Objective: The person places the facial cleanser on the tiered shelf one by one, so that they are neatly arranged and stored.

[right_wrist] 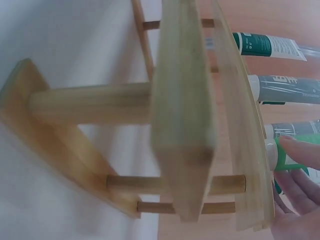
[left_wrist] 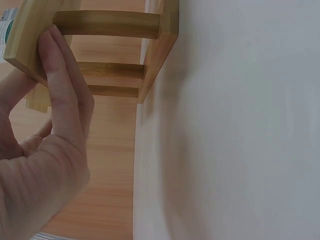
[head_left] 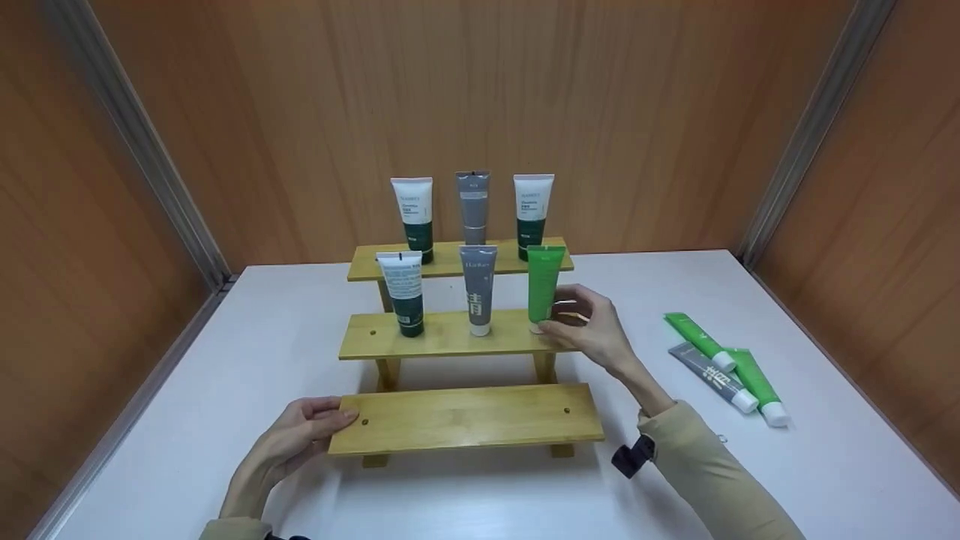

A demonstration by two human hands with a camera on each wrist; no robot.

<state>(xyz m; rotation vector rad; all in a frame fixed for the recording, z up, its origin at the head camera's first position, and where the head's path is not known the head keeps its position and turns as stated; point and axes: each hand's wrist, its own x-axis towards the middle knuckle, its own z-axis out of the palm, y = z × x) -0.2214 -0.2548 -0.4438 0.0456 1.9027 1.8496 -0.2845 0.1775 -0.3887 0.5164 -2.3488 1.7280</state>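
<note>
At the left end of the lowest step of a three-tier wooden display stand [head_left: 465,420], my left hand [head_left: 296,439] grips the board, thumb on top and fingers underneath. My right hand [head_left: 589,326] holds a green squeeze tube [head_left: 545,281] upright at the right end of the middle step, its white cap down at the board. In the right wrist view the thumb lies across the green tube [right_wrist: 287,156] near its cap. On the same step stand a grey tube [head_left: 478,285] in the middle and a white and dark green tube [head_left: 403,289] at the left.
The top step carries a grey tube [head_left: 473,206] between two white and dark green tubes, one at the left [head_left: 415,206] and one at the right [head_left: 532,199]. Two green tubes and a grey tube [head_left: 712,375] lie on the white table [head_left: 187,390] at right. Wood-grain panels [head_left: 465,90] enclose the table.
</note>
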